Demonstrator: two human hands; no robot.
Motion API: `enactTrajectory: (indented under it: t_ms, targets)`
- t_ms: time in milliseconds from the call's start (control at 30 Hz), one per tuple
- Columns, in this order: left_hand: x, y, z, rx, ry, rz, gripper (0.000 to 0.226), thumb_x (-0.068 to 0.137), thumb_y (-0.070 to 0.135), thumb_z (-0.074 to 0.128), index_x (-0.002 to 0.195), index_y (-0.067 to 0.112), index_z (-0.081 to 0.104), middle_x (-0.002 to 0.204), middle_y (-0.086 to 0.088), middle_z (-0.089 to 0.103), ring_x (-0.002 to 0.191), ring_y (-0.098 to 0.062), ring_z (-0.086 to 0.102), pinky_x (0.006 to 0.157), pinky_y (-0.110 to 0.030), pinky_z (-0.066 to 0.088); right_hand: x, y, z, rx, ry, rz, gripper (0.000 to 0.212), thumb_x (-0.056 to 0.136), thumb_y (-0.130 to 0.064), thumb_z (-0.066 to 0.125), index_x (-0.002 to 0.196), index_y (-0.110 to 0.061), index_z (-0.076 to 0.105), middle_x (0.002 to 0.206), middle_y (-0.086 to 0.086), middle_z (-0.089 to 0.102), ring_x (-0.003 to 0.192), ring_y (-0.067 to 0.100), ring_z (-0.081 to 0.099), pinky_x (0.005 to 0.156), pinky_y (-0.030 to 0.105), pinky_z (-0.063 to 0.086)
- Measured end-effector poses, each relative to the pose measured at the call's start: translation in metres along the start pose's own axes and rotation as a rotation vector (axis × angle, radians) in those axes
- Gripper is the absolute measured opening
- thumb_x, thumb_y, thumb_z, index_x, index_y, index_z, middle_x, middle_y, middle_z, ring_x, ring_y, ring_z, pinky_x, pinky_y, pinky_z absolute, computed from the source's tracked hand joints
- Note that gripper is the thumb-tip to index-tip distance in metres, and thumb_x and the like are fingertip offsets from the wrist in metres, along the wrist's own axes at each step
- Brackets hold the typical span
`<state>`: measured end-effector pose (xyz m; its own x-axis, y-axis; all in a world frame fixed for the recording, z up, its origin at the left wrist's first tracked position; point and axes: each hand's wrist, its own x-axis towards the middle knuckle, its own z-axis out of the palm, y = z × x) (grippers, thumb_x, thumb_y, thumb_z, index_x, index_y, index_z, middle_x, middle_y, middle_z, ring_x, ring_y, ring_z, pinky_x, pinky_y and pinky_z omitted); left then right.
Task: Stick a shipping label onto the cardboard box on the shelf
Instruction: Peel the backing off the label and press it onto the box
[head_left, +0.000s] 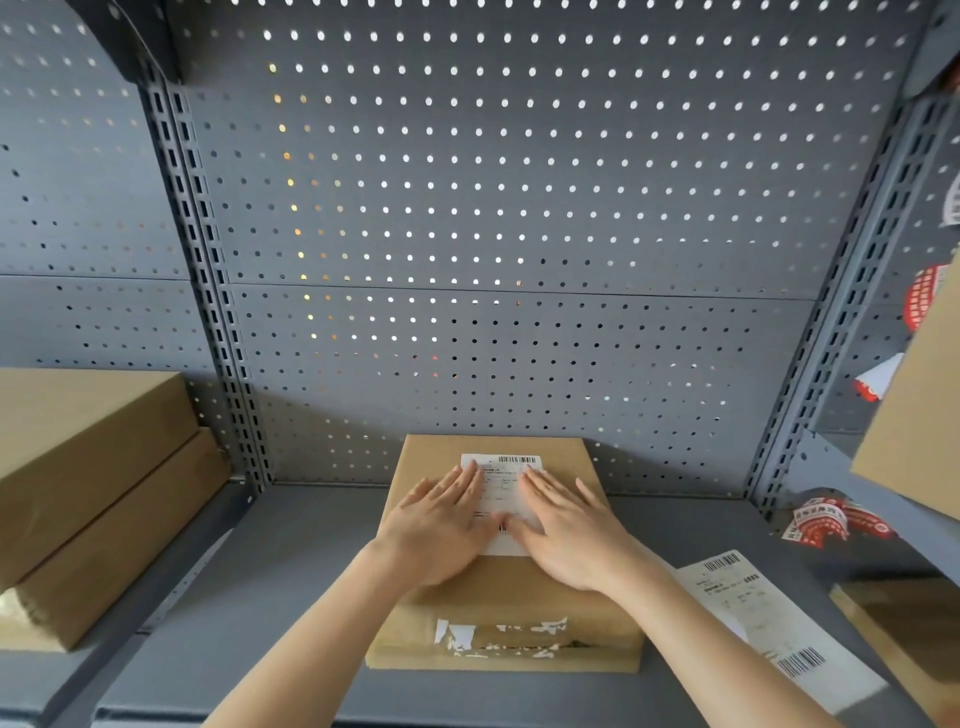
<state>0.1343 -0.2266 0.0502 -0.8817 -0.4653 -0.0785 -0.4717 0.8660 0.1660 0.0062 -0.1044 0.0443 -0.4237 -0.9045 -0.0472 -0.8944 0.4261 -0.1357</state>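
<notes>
A brown cardboard box (504, 597) sits in the middle of the grey shelf (291, 597), against the pegboard back. A white shipping label (503, 493) with a barcode at its far edge lies flat on the box's top. My left hand (441, 525) rests flat on the label's left half, fingers spread. My right hand (566, 525) rests flat on its right half, fingers spread too. The thumbs nearly meet over the label's near edge. Both palms hide much of the label. Torn white tape remains on the box's front edge.
Two stacked cardboard boxes (88, 499) stand at the left. A long strip of label sheets (769, 623) lies on the shelf to the right, beside another box (904, 629). Red-and-white packets (831, 519) sit at the right back. A tilted box (919, 415) overhangs the right edge.
</notes>
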Motion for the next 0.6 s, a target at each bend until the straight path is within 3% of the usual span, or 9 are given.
enactTrajectory:
  t_ms: [600]
  targets:
    - [-0.019, -0.019, 0.005, 0.011, 0.044, -0.018, 0.058, 0.097, 0.052, 0.011, 0.149, 0.033, -0.003, 0.157, 0.02, -0.006, 0.144, 0.001, -0.007, 0.121, -0.033, -0.001, -0.017, 0.009, -0.004, 0.004, -0.017, 0.093, 0.063, 0.096, -0.057, 0.009, 0.151, -0.028, -0.001, 0.159, -0.013, -0.006, 0.146, 0.003, -0.006, 0.12, 0.041, -0.007]
